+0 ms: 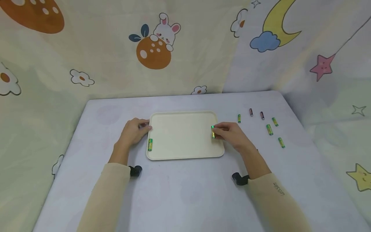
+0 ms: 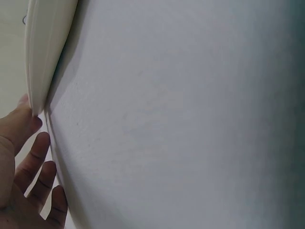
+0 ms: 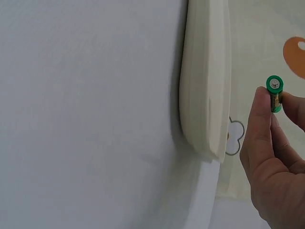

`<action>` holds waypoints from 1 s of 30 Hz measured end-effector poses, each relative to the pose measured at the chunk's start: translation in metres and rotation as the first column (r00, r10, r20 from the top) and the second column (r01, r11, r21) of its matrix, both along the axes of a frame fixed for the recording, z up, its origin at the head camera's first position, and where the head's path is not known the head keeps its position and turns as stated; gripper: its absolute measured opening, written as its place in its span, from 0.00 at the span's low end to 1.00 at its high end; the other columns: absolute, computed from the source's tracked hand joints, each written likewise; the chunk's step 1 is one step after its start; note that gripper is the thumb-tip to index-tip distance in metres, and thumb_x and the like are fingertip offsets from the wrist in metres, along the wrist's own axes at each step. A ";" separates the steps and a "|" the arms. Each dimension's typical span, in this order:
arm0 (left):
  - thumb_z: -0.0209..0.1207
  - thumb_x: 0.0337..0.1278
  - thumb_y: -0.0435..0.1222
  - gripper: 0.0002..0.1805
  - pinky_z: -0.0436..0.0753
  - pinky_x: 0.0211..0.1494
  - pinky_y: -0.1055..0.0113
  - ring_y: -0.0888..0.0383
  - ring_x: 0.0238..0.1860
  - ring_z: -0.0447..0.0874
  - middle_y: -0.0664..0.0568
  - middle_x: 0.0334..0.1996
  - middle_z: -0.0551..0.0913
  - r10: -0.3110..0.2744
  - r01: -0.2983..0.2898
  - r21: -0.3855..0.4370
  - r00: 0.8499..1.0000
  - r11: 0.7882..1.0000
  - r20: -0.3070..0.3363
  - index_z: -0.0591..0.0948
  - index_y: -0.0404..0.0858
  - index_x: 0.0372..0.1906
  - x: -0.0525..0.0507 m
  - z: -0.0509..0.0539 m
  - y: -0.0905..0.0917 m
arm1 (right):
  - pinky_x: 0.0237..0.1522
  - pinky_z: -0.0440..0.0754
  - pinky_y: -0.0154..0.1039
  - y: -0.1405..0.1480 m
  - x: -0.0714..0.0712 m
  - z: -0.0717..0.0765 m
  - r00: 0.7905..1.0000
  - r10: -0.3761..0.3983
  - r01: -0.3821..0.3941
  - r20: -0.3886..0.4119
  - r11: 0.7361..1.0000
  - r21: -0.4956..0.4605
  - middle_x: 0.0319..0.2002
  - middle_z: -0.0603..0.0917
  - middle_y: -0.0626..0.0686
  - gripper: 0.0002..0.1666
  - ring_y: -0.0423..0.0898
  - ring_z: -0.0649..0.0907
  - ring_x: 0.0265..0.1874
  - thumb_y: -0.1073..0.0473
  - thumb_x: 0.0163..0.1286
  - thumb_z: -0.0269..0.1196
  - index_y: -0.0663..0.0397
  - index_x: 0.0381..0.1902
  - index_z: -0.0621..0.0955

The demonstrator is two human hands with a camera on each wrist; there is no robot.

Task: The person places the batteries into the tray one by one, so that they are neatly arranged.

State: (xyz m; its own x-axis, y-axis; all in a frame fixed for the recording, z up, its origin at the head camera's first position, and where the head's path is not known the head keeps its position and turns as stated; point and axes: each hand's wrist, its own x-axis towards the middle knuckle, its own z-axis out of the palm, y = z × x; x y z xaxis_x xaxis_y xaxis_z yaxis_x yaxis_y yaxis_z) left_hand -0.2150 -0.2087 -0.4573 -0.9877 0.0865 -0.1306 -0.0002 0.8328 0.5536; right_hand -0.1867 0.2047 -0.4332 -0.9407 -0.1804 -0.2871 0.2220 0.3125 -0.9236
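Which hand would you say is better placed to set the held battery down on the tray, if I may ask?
Probably the right hand: it pinches a green battery at the right side of the tray. The left hand holds the tray's left edge, so steadying suits it better.

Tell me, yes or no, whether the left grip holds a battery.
No, the left grip holds the left edge of the pale tray.

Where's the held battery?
Head view: the right hand pinches the green battery at the right end of the tray, left of the batteries on the table.
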 end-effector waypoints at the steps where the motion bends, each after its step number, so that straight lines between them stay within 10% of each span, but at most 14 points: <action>1: 0.59 0.73 0.49 0.27 0.73 0.64 0.44 0.43 0.58 0.74 0.42 0.57 0.79 -0.002 0.002 0.000 1.000 1.000 0.002 0.78 0.42 0.70 -0.001 0.000 0.001 | 0.51 0.87 0.38 -0.006 -0.001 0.000 1.000 0.006 -0.006 0.004 1.000 -0.012 0.49 0.85 0.59 0.22 0.45 0.87 0.43 0.55 0.74 0.66 0.66 0.58 0.81; 30: 0.61 0.71 0.48 0.27 0.74 0.63 0.44 0.42 0.58 0.74 0.41 0.56 0.80 -0.006 0.006 0.029 1.000 1.000 -0.003 0.79 0.41 0.69 -0.003 -0.002 -0.001 | 0.44 0.86 0.35 -0.161 0.007 -0.023 0.979 0.202 -0.202 0.013 0.979 0.032 0.33 0.91 0.49 0.12 0.44 0.91 0.32 0.54 0.69 0.70 0.55 0.44 0.86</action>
